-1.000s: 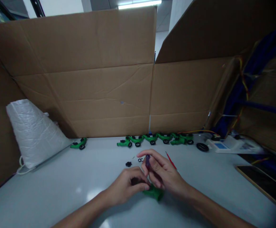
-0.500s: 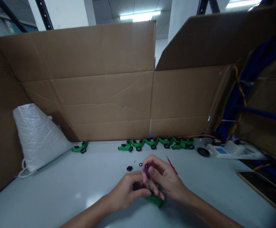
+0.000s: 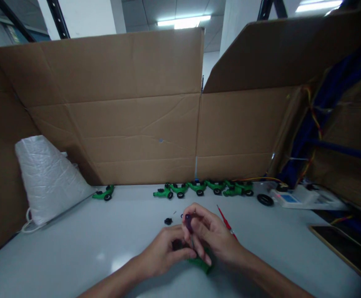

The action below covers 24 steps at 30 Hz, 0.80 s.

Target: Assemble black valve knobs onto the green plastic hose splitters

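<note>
My right hand (image 3: 209,234) is closed around the dark purple handle of a screwdriver (image 3: 188,222), its thin metal shaft pointing down. Below it, my left hand (image 3: 164,250) grips a green toy vehicle (image 3: 203,265), mostly covered by my fingers, with a dark part showing by the left palm. The shaft reaches the toy, but its tip is hidden by the fingers. Just beyond my hands lies a small black part (image 3: 168,221). A red screwdriver-like tool (image 3: 226,222) with a thin tip rests beside my right hand.
Several green toy vehicles (image 3: 199,188) line the table's back edge, and another toy vehicle (image 3: 103,193) stands by a white bag (image 3: 48,182). At right are a black ring (image 3: 265,200), a white device (image 3: 304,198) and a dark panel (image 3: 341,248). Cardboard walls (image 3: 137,124) enclose the back.
The purple handle and my right fingers have shifted slightly left, with the screwdriver still on the toy. The whole view has also moved a little. The hold of both hands stays the same.
</note>
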Available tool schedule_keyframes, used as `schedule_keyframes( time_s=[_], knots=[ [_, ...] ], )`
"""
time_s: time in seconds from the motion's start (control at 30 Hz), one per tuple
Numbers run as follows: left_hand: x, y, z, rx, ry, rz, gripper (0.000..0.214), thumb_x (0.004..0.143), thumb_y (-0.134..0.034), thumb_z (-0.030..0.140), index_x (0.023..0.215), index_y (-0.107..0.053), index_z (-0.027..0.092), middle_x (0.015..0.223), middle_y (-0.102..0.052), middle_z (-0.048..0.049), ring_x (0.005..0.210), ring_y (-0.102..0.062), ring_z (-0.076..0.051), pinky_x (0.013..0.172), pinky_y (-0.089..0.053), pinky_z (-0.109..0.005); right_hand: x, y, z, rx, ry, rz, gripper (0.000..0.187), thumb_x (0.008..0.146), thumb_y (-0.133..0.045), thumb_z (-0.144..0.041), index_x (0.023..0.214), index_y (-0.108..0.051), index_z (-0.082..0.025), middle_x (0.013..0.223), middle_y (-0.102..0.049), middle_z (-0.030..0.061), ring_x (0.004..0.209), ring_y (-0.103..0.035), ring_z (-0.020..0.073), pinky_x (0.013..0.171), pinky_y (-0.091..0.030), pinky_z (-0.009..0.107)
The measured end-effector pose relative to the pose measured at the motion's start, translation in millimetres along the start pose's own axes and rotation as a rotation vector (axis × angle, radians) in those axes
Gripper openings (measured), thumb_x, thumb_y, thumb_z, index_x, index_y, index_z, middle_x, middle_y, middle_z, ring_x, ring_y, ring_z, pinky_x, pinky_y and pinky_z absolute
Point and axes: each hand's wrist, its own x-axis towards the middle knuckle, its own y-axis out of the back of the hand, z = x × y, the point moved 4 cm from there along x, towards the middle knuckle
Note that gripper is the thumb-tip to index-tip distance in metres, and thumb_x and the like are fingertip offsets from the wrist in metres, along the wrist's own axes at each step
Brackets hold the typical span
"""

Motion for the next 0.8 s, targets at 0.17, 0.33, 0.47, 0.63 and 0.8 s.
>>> schedule_keyframes(
  time_s=[0.17, 0.33, 0.47, 0.63, 0.8],
  knots=[
    [0.4, -0.3, -2.5, -0.023, 0.016, -0.005, 0.026, 0.1, -0.073, 0.039, 0.098, -0.078, 0.013, 0.098, -0.079, -0.0115, 0.094, -0.072, -0.02, 0.094, -0.054, -0.034, 0.4, 1.7, 0.2, -0.034, -0.021, -0.026, 0.045, 0.105, -0.06, -0.061, 0.107, -0.063, -0.016, 0.055, -0.06, -0.006, 0.035, -0.05, 0.0068, 0.036, -0.041, 0.014],
    [-0.7, 0.9, -6.8, -0.015, 0.026, 0.021, 0.025, 0.099, -0.074, 0.038, 0.097, -0.078, 0.013, 0.104, -0.079, -0.012, 0.099, -0.071, -0.022, 0.097, -0.053, -0.035, 1.9, 2.7, 1.2, 0.024, -0.029, -0.022, 0.044, 0.094, -0.077, -0.058, 0.104, -0.058, -0.02, 0.066, -0.066, -0.0059, 0.036, -0.049, 0.0047, 0.033, -0.038, 0.013],
    [0.2, 0.4, -1.5, 0.009, -0.014, 0.008, 0.025, 0.099, -0.075, 0.037, 0.097, -0.078, 0.013, 0.101, -0.079, -0.0118, 0.1, -0.071, -0.022, 0.096, -0.053, -0.034, 2.8, 1.0, -0.4, 0.055, -0.027, 0.009, 0.046, 0.097, -0.071, -0.064, 0.108, -0.058, -0.022, 0.081, -0.069, -0.0027, 0.038, -0.052, 0.0042, 0.032, -0.04, 0.013],
    [-0.5, 1.4, -3.8, 0.028, -0.011, 0.024, 0.026, 0.099, -0.075, 0.038, 0.097, -0.077, 0.013, 0.1, -0.079, -0.0113, 0.094, -0.07, -0.02, 0.091, -0.054, -0.031, 2.1, 0.4, -1.0, 0.01, -0.034, -0.003, 0.045, 0.102, -0.063, -0.063, 0.107, -0.062, -0.017, 0.063, -0.062, -0.0054, 0.037, -0.049, 0.0057, 0.035, -0.041, 0.013],
    [-2.1, 1.4, -4.8, 0.062, 0.006, 0.015, 0.023, 0.099, -0.074, 0.036, 0.099, -0.079, 0.013, 0.101, -0.079, -0.0104, 0.094, -0.07, -0.02, 0.09, -0.053, -0.031, 1.7, 1.6, 0.9, 0.025, -0.045, -0.037, 0.048, 0.09, -0.081, -0.059, 0.103, -0.054, -0.021, 0.064, -0.063, -0.0081, 0.034, -0.048, 0.0054, 0.032, -0.041, 0.014]
  ],
)
